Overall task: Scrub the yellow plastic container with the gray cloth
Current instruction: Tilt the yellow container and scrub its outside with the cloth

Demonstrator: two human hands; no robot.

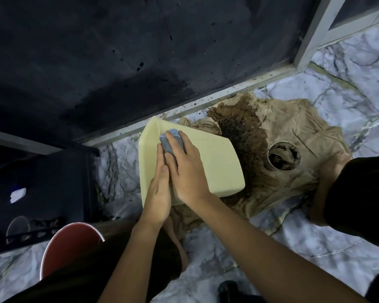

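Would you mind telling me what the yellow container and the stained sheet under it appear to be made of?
The yellow container looks like matte molded plastic: smooth flat walls, rounded corners, dark specks. The stained sheet looks like thin tan fabric, creased and soaked dark brown; possibly a garment, though I cannot tell.

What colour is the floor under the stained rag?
White-grey marble pattern floor, clearest in the head view.
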